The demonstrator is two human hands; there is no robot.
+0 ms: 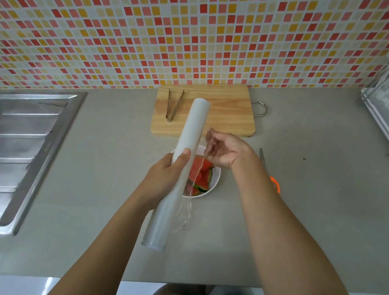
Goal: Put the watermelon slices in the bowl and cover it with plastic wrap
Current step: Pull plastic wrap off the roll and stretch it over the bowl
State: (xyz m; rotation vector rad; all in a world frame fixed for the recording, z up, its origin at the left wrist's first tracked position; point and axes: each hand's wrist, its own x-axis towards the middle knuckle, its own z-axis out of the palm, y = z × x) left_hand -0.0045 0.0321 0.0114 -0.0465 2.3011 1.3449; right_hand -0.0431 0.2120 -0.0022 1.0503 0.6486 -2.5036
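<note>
Two hands busy at centre frame: our left hand (163,175) grips the plastic wrap roll (192,128), our right hand (226,149) pinches its loose film (185,213). The watermelon slices (202,171) sit in the bowl (216,179) below — next, we judge, draw the sheet wide across the rim.

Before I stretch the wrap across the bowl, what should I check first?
1. Watermelon slices in the bowl: ok.
2. Left hand grips the roll: ok.
3. Right hand pinches the film: ok.
4. Film spread flat and wide: not ok, it looks bunched into a strand.
5. Enough film pulled out to span the rim: cannot tell.
6. Scissors near the right arm: ok.
</note>
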